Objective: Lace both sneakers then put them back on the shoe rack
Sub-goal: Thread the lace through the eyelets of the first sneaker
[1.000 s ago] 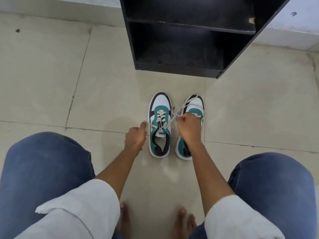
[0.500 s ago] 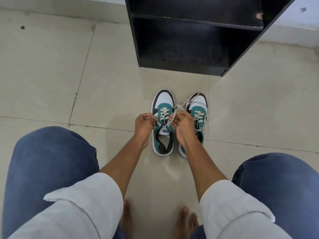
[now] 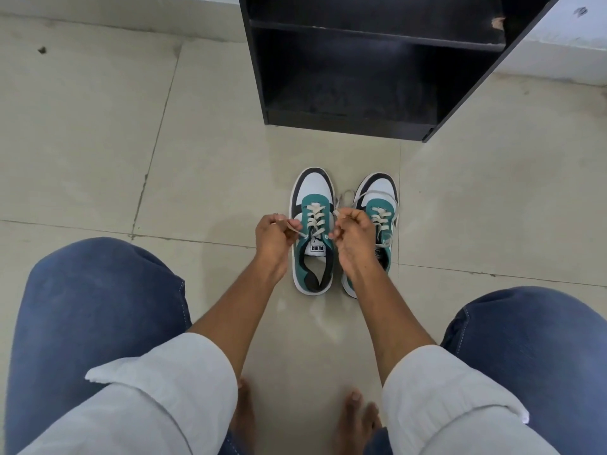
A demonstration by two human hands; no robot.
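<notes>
Soft, even daylight, faint floor (image 3: 98,142) glare, edges perhaps slightly bowed, focus sharp.

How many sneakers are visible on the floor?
2. The left teal-and-white sneaker lies between both hands; the right teal-and-white sneaker stands beside it, partly hidden behind the right hand.

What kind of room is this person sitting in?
Probably a home entryway or hallway, though little of it shows. A black shoe rack stands on a tiled floor by the wall, and two sneakers sit before it.
</notes>
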